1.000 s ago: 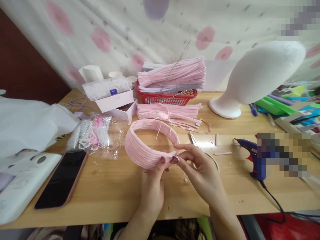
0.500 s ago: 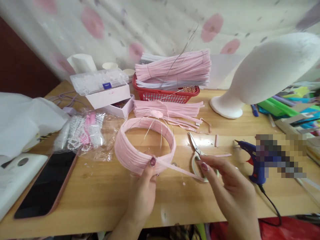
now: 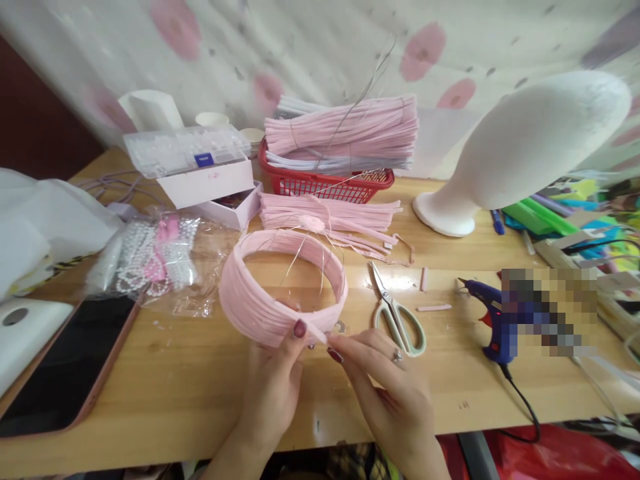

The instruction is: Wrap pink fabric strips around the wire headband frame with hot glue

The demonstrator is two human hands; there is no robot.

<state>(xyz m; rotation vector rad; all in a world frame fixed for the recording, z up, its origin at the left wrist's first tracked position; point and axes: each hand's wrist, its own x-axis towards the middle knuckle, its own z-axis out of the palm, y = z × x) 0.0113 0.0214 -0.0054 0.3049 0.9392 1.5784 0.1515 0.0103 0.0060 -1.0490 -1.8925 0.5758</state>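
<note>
A wide ring of pink pipe cleaners (image 3: 250, 308) is held tilted above the table, its rows wound side by side. My left hand (image 3: 276, 383) is closed on its near edge, thumb on the outside and the other fingers mostly hidden behind. From under that thumb a loose pipe cleaner end (image 3: 316, 331) sticks out, and my right hand (image 3: 393, 390) pinches it close to the ring. Scissors (image 3: 399, 323) with pale green handles lie just beyond my right hand, touching nothing I can see. Behind the ring is a bundle of loose pink pipe cleaners (image 3: 335, 215).
A red basket (image 3: 325, 187) heaped with pipe cleaners stands at the back. To the right are a white foam head (image 3: 530, 147) and a blue glue gun (image 3: 500, 327) with its cord. Bagged pearl beads (image 3: 155, 260) and a phone (image 3: 70, 363) lie left. Short pink offcuts (image 3: 434, 308) lie beyond the scissors.
My right hand has moved left, from over the scissors to beside the ring, and now pinches the pipe cleaner much nearer my left thumb. The scissors are uncovered. The view has shifted slightly.
</note>
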